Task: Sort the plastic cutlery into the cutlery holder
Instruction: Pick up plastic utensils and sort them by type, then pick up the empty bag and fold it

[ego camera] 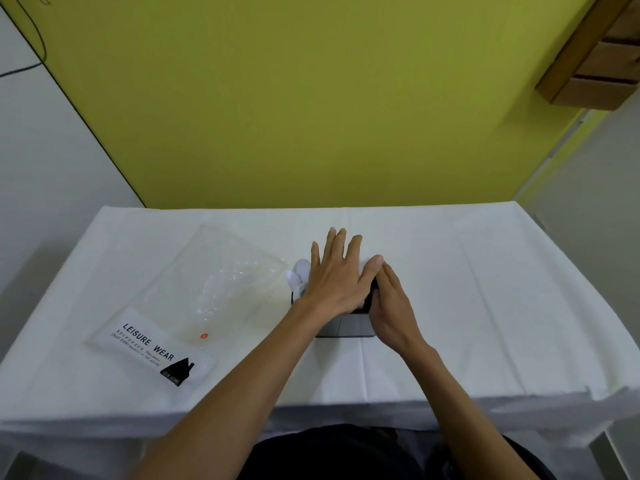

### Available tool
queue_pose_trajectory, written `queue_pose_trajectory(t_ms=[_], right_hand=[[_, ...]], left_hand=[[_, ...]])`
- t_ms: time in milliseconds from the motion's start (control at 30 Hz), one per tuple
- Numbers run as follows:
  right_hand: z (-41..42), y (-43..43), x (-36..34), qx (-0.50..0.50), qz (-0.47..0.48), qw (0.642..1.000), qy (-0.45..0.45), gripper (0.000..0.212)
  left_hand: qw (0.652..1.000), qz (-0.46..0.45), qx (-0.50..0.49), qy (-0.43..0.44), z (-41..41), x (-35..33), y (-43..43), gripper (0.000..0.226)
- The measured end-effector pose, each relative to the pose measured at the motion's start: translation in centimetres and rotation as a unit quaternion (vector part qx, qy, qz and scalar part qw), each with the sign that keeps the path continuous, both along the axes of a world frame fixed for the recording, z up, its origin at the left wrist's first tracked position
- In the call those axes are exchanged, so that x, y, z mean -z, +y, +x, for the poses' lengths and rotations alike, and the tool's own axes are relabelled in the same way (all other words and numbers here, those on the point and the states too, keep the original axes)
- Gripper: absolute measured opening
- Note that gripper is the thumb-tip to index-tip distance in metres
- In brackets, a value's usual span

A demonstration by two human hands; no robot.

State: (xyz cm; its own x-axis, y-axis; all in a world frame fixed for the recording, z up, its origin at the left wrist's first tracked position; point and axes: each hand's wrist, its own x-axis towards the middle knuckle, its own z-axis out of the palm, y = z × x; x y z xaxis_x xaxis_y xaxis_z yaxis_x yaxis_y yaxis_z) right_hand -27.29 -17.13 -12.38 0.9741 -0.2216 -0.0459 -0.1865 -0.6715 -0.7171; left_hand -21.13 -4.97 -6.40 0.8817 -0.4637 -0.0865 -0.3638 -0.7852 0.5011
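With the left hand [334,275], grip apart, lying flat on the plastic cutlery [299,271] in the cutlery holder [343,327] at the middle of the counter [450,306], and the right hand [393,306] beside it with a grip I cannot tell, too hard a press may tip the holder.

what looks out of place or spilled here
Nothing stands out. The clear bag lies flat at an angle on the tablecloth, and white cutlery sits in the holder under the left hand. No spill shows.
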Motion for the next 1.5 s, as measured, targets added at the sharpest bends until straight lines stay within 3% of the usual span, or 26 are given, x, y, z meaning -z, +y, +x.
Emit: queue_pose_trajectory(t_ms=[133,300,400,500,600,700,800,900,1000,1067,1200,1333,1500], right_hand=[[0.0,-0.1,-2.8,0.034,0.015,0.999,0.006,0.051],[1.8,1.0,-8.3,0.070,0.051,0.990,-0.114,0.050],[2.3,4.9,-10.7,0.039,0.084,0.981,-0.171,0.047],[2.3,11.4,-10.7,-0.057,0.129,0.969,-0.204,0.042],[1.8,17.2,-7.8,-0.143,0.162,0.969,-0.122,0.039],[1.5,20.8,-3.5,-0.166,0.149,0.974,0.044,0.038],[2.0,21.9,0.2,-0.111,0.167,0.965,0.170,0.040],[2.8,22.2,2.3,0.002,0.281,0.936,0.210,0.041],[4.2,22.8,2.7,0.100,0.414,0.878,0.219,0.039],[4.9,22.9,2.2,0.125,0.442,0.863,0.212,0.034],[5.3,23.1,1.2,0.096,0.401,0.895,0.168,0.026],[5.7,23.3,-0.1,0.074,0.349,0.929,0.097,0.025],[6.6,21.8,-3.5,0.018,0.370,0.928,0.043,0.029]], left_hand=[[0.999,-0.044,-0.024,0.007,1.3,-1.4,2.5,0.066],[0.991,-0.079,-0.112,-0.002,4.8,-2.5,8.7,0.064],[0.980,-0.087,-0.178,-0.003,6.1,-1.9,13.5,0.059],[0.969,-0.079,-0.235,0.021,7.1,0.5,19.1,0.060],[0.946,-0.055,-0.308,0.083,7.7,3.2,25.0,0.054],[0.929,-0.014,-0.350,0.118,7.6,5.7,30.2,0.051],[0.931,0.021,-0.337,0.140,7.3,7.8,33.4,0.045],[0.933,0.019,-0.324,0.155,6.7,8.8,34.5,0.032],[0.926,0.010,-0.347,0.149,6.6,8.4,34.9,0.022],[0.910,-0.045,-0.374,0.173,6.9,7.8,35.4,0.016],[0.877,-0.146,-0.385,0.249,7.5,6.8,37.1,0.010],[0.852,-0.193,-0.346,0.342,7.1,5.4,37.7,0.031],[0.845,-0.277,-0.305,0.342,7.1,3.2,37.9,0.035]])
